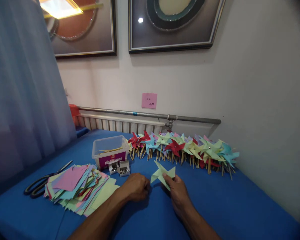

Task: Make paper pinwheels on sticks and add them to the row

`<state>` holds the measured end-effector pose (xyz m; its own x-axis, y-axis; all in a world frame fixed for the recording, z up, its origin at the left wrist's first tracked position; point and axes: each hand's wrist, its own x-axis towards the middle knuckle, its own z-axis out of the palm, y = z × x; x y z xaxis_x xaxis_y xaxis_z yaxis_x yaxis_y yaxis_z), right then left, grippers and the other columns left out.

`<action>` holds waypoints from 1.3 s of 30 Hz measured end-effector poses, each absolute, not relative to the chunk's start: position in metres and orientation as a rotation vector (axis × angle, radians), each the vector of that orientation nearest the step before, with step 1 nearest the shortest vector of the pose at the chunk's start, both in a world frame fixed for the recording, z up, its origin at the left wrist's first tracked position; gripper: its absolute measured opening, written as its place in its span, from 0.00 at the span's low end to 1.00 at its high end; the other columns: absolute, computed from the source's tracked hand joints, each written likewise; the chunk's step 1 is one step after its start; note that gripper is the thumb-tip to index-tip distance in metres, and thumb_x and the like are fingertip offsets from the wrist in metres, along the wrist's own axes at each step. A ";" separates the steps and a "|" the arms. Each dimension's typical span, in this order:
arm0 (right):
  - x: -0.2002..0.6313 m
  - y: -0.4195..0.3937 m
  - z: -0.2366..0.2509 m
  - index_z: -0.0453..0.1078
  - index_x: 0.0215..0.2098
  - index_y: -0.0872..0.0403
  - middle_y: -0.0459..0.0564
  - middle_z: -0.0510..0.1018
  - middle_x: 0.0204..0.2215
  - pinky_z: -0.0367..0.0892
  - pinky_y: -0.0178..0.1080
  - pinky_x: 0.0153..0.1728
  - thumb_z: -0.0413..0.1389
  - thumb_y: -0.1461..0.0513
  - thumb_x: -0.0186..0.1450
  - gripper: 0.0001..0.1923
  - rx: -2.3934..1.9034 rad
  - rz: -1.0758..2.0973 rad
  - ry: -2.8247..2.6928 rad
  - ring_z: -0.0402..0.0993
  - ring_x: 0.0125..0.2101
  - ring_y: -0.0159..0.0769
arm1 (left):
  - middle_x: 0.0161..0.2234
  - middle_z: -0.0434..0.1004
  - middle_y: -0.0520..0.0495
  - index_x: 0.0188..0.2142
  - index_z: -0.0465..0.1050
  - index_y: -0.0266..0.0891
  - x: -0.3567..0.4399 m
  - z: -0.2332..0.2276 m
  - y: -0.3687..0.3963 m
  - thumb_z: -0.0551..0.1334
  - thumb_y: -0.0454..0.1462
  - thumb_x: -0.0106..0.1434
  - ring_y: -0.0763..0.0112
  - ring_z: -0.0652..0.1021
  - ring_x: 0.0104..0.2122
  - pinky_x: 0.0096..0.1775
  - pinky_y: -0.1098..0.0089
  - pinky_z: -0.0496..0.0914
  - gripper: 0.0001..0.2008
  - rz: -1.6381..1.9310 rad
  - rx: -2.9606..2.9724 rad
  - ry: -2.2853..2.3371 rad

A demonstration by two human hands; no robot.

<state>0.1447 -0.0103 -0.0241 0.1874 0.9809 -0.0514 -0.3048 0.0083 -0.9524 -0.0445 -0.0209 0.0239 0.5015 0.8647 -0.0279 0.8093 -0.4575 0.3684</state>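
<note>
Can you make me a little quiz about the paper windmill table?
1. True or false: the right hand holds a green paper windmill.
2. What lies left of the paper stack: A scissors, B a cup, C a book?
3. What colour is the tablecloth?

Key: 1 true. 2 A, scissors. 3 blue.

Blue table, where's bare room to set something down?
The blue table lies bare right of the right hand, below the pinwheel row. Crowded: paper stack, scissors, plastic tub, pin boxes on the left.
</note>
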 end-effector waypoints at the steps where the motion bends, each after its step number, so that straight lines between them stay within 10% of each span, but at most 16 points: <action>1: 0.146 -0.010 -0.024 0.76 0.32 0.53 0.45 0.82 0.23 0.70 0.39 0.29 0.71 0.52 0.48 0.19 -1.081 1.215 -0.814 0.76 0.25 0.40 | 0.32 0.83 0.49 0.29 0.80 0.43 -0.047 0.025 -0.019 0.61 0.29 0.54 0.65 0.79 0.34 0.37 0.69 0.67 0.10 0.262 2.382 1.402; 10: 0.136 -0.019 -0.020 0.79 0.37 0.55 0.48 0.83 0.25 0.70 0.39 0.31 0.71 0.50 0.48 0.23 -1.069 1.241 -0.886 0.78 0.28 0.43 | 0.37 0.77 0.48 0.30 0.78 0.40 -0.038 0.027 -0.020 0.62 0.32 0.60 0.69 0.76 0.40 0.44 0.69 0.68 0.05 0.995 2.226 1.289; 21: 0.128 -0.024 -0.023 0.78 0.39 0.54 0.48 0.84 0.27 0.69 0.38 0.32 0.71 0.49 0.50 0.23 -1.018 1.301 -0.920 0.79 0.31 0.43 | 0.62 0.69 0.45 0.32 0.79 0.42 -0.029 0.019 -0.026 0.63 0.33 0.60 0.58 0.73 0.54 0.57 0.56 0.66 0.05 1.035 2.315 1.313; 39: 0.126 -0.025 -0.022 0.78 0.40 0.56 0.49 0.84 0.28 0.67 0.36 0.28 0.73 0.48 0.48 0.28 -0.954 1.357 -0.916 0.79 0.30 0.42 | 0.60 0.72 0.44 0.27 0.76 0.40 -0.022 0.016 -0.023 0.66 0.30 0.57 0.60 0.72 0.58 0.61 0.58 0.63 0.04 1.082 1.951 1.378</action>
